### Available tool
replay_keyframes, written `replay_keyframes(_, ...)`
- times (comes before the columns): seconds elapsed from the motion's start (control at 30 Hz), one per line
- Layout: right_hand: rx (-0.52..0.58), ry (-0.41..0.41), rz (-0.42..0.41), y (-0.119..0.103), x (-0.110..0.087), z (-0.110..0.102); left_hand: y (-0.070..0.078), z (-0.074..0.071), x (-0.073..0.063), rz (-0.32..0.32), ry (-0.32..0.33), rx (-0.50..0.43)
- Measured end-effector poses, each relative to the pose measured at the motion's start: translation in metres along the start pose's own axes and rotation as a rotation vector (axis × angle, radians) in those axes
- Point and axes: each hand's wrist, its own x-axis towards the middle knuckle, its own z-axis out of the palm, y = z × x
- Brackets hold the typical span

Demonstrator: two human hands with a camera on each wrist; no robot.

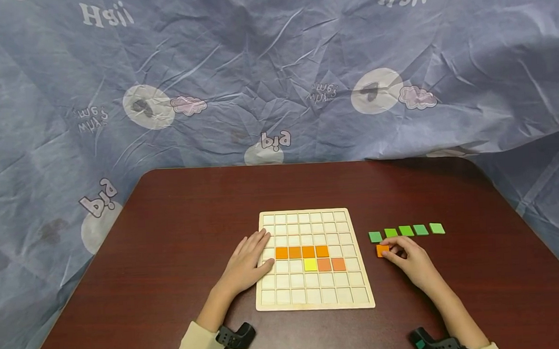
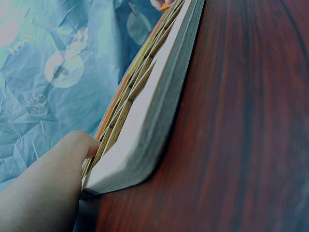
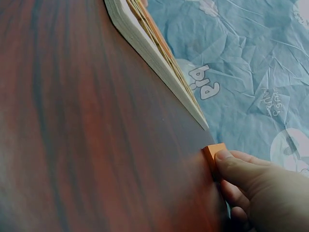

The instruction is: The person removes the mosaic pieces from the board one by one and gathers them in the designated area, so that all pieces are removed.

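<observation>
A pale wooden grid board [image 1: 314, 303] lies on the table. Its fourth row from the top has several orange tiles [image 1: 295, 252] side by side. One row lower sit a yellow tile [image 1: 310, 264] and two salmon-orange tiles [image 1: 331, 265]. My left hand [image 1: 247, 263] rests with fingers extended on the board's left edge; in the left wrist view its thumb [image 2: 79, 145] touches the rim. Right of the board, my right hand [image 1: 414, 262] pinches a square orange tile [image 3: 211, 157] between thumb and fingers. Whether that tile touches the table, I cannot tell.
Several green tiles [image 1: 406, 231] form a row on the table just beyond my right hand. The dark red-brown table [image 1: 195, 200] reaches back to a wrinkled blue-grey printed cloth [image 1: 235, 55]. Black wrist devices [image 1: 237, 337] sit on both forearms.
</observation>
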Motion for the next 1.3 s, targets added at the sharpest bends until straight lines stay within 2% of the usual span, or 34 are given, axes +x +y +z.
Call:
replay_keyframes(0.3,-0.039,-0.008,0.014,0.0013,-0.0036,0.0024,0.0005,0.0003,-0.0023,0.001,0.0,-0.007)
replay_keyframes(1.3,-0.018,-0.027,0.052,0.0001,-0.0026,0.0009,0.0012,-0.0004,0.0005,-0.011,-0.01,-0.013)
